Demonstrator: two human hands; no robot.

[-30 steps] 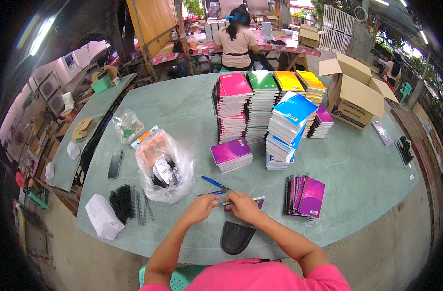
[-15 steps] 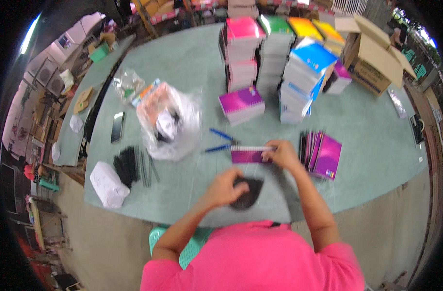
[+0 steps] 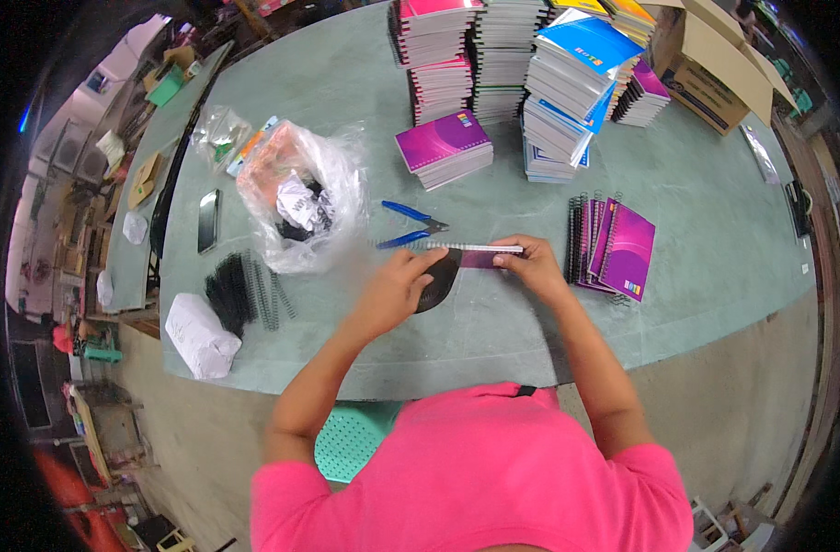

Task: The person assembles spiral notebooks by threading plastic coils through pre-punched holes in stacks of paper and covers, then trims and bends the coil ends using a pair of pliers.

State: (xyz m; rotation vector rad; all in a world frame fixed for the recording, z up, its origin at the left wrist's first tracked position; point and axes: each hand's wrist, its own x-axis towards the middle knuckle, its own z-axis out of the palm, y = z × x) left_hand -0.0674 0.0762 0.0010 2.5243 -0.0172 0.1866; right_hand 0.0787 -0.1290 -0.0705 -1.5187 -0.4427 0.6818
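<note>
Near the middle of the table my right hand (image 3: 533,269) pinches the right end of a small purple notebook (image 3: 480,260), held on edge with its white page edges upward. At the notebook's left end, my left hand (image 3: 403,283) has its fingers closed on a dark, curved flat piece (image 3: 444,281), which covers part of the purple cover. A thin coil seems to run along the notebook's top edge and out to the left, partly hidden by my fingers. Just beyond lie blue-handled cutting pliers (image 3: 431,224), their jaws apart.
Purple spiral notebooks (image 3: 629,248) lie fanned at right. Behind stand a purple stack (image 3: 447,147) and tall stacks, the blue one (image 3: 581,87) leaning. Leftward are black coils (image 3: 240,290), a clear plastic bag (image 3: 323,184), crumpled paper (image 3: 202,336) and a phone (image 3: 208,221). An open carton (image 3: 709,74) stands back right.
My left hand has moved forward with the dark curved piece, from near the table's front edge up to the notebook. My right hand still holds the notebook's right end. The view has shifted.
</note>
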